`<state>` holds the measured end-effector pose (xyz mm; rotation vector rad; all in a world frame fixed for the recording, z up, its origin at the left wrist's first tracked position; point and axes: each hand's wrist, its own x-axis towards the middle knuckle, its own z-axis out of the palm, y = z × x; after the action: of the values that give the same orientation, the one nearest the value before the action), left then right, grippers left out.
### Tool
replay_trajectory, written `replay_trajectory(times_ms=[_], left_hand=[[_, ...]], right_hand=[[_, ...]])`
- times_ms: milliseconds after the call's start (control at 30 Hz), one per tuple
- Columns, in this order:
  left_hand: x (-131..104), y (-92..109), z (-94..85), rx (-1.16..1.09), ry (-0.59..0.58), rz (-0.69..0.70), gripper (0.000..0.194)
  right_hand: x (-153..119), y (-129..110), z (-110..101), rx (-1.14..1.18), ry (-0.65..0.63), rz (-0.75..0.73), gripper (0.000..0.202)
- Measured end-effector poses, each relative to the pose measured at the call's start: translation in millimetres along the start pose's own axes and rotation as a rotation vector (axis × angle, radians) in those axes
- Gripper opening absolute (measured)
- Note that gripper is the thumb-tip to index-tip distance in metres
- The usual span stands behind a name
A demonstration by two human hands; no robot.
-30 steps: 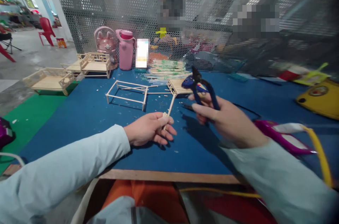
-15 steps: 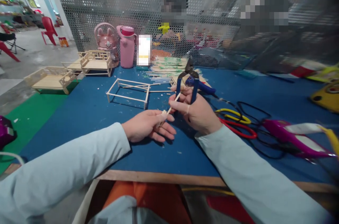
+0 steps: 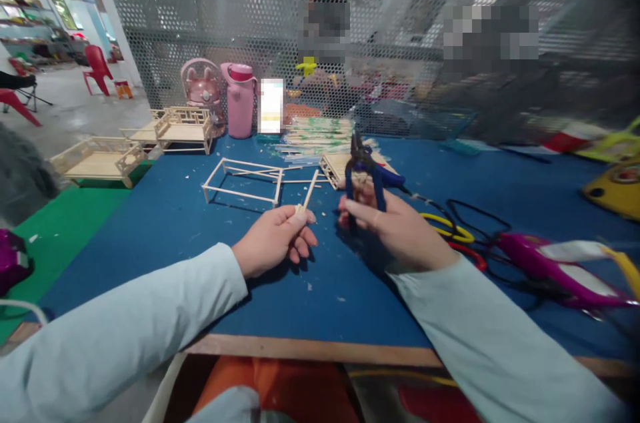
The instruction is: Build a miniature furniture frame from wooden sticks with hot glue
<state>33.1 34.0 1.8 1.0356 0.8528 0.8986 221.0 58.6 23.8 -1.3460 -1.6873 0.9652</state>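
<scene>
Between its thumb and fingers my left hand [image 3: 275, 236] pinches thin wooden sticks [image 3: 311, 191], one of them pointing up and away. To the right, my right hand [image 3: 385, 219] is wrapped round blue-handled pliers [image 3: 361, 159], whose dark jaws point away from me. The pliers and the sticks are apart. Beyond my left hand a rectangular stick frame [image 3: 243, 195] stands on short legs on the blue table [image 3: 300, 303]. A small slatted wooden piece [image 3: 331, 171] lies behind the pliers.
Small wooden furniture models [image 3: 103, 161] stand at the left. A pink bottle [image 3: 241, 103], a lit phone [image 3: 271, 106] and a stick pile [image 3: 317, 136] are at the back by a perforated metal screen [image 3: 190, 3]. A purple tool [image 3: 560, 269] and cables lie at the right.
My right hand has let go of the stick and moved right, away from my left hand, with the pliers now gripped more upright. My left hand's fingers have curled in, still holding the sticks.
</scene>
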Motion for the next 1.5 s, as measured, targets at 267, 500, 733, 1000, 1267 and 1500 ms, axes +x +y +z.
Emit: replay_trajectory(times_ms=[267, 500, 733, 1000, 1267, 1500], left_hand=[[-1.0, -2.2, 0.5, 0.009, -0.021, 0.052, 0.016], [0.4, -5.3, -1.1, 0.086, -0.089, 0.066, 0.019], [-1.6, -2.5, -0.7, 0.148, -0.058, 0.027, 0.021], [6.6, -11.2, 3.7, 0.276, 0.158, 0.052, 0.025], [3.9, -5.3, 4.4, 0.461, 0.152, 0.225, 0.025], [2.9, 2.2, 6.5, 0.505, 0.116, 0.298, 0.026]], right_hand=[[-38.0, -6.0, -30.7, -0.775, -0.310, -0.078, 0.063], [-33.0, -23.2, -25.0, -0.843, -0.358, -0.132, 0.062], [-31.2, -19.2, -23.5, -0.872, -0.347, -0.123, 0.063], [-34.2, 1.5, 8.4, -1.143, -0.088, -0.202, 0.055], [-38.6, -0.7, -2.5, -0.800, -0.138, -0.184, 0.040], [-42.4, -10.7, -6.3, -0.041, -0.395, 0.291, 0.040]])
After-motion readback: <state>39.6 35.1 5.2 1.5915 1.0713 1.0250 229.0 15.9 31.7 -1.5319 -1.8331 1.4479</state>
